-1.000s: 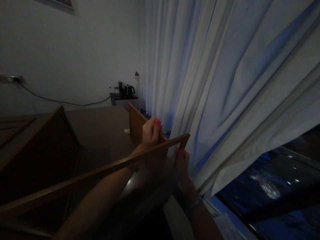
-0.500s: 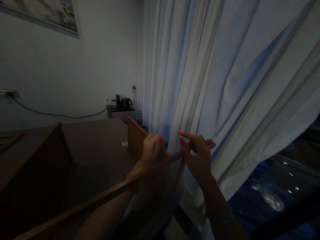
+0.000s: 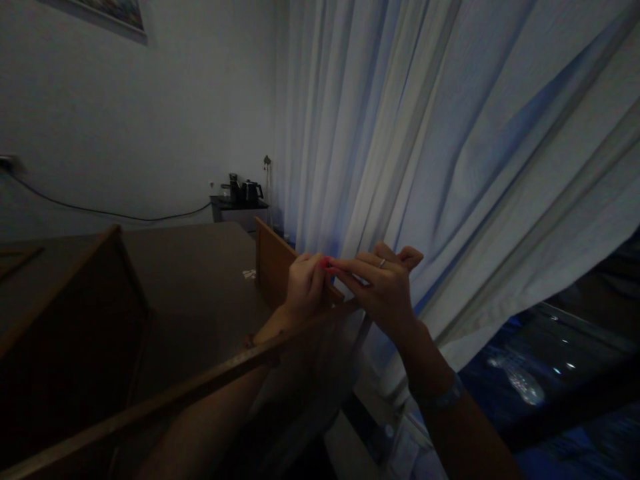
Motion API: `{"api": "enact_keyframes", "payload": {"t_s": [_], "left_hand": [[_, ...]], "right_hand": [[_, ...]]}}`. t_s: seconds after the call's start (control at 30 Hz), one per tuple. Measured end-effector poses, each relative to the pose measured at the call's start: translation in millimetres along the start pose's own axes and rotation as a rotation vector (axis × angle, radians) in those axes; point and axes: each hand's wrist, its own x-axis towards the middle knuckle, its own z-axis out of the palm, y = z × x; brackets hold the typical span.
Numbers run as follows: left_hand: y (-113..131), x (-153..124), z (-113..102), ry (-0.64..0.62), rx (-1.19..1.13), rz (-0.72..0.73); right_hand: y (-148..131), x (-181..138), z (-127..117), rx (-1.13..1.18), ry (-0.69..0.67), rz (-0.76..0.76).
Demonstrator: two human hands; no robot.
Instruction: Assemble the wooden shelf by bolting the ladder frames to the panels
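My left hand (image 3: pixel 304 283) is closed in a pinch over the edge of a wooden panel (image 3: pixel 276 260). The tip of its thumb meets the fingertips of my right hand (image 3: pixel 383 283), which is closed with index finger and thumb extended and pressed together. Whatever sits between the fingertips is too small and dark to make out. A wooden rail (image 3: pixel 200 383) runs diagonally across my left wrist and up to a corner just below my right hand.
Another upright wooden panel (image 3: pixel 65 293) stands on the brown tabletop (image 3: pixel 200 267), at left. Small white pieces (image 3: pixel 249 274) lie by the far panel. Long white curtains (image 3: pixel 400 133) hang at right. A low cabinet (image 3: pixel 237 212) with a black kettle (image 3: pixel 251 191) stands against the wall.
My right hand has moved left, bringing its fingertips from open air to my left thumb and closing its pinch. My left hand stays at the panel. The view has tilted down slightly.
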Motion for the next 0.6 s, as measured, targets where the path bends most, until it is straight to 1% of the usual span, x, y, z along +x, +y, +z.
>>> {"api": "enact_keyframes", "payload": {"t_s": [0.17, 0.3, 0.37, 0.47, 0.6], "left_hand": [[0.8, 1.5, -1.1, -0.019, -0.002, 0.021], [3.3, 2.0, -2.6, -0.029, 0.006, 0.033], [4.6, 2.1, -2.8, -0.037, 0.010, 0.036], [6.0, 2.5, -2.7, -0.049, 0.003, 0.050], [5.6, 2.9, -2.5, -0.052, -0.007, 0.086]], "right_hand": [[1.3, 0.8, 0.4, -0.032, 0.011, -0.062], [1.7, 3.4, 0.6, -0.010, -0.010, -0.059], [4.7, 4.1, 0.0, 0.043, -0.011, -0.040], [13.2, 0.4, -0.2, 0.152, 0.019, 0.042], [23.0, -12.1, 4.3, 0.250, 0.064, 0.228]]}}
